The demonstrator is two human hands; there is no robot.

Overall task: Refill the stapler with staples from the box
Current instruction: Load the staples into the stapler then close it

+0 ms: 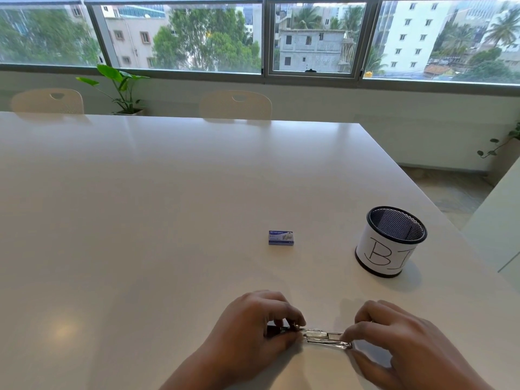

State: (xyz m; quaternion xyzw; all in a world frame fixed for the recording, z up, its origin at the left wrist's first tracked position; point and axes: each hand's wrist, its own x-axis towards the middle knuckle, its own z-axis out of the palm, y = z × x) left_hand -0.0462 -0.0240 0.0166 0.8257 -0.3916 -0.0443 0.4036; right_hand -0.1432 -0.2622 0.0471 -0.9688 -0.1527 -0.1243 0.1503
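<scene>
A small stapler [320, 336] lies on the white table [168, 206] near its front edge, its silver metal channel showing between my hands. My left hand [253, 330] grips the dark left end of the stapler. My right hand [394, 336] pinches the right end of the metal part with thumb and fingertips. The staple box [280, 237], small, blue and white, lies shut on the table beyond the hands, apart from both.
A black mesh cup [389, 240] with a white paper label stands at the right, near the table's right edge. Two pale chairs [235, 104] stand at the far side. A potted plant [123, 88] sits by the window.
</scene>
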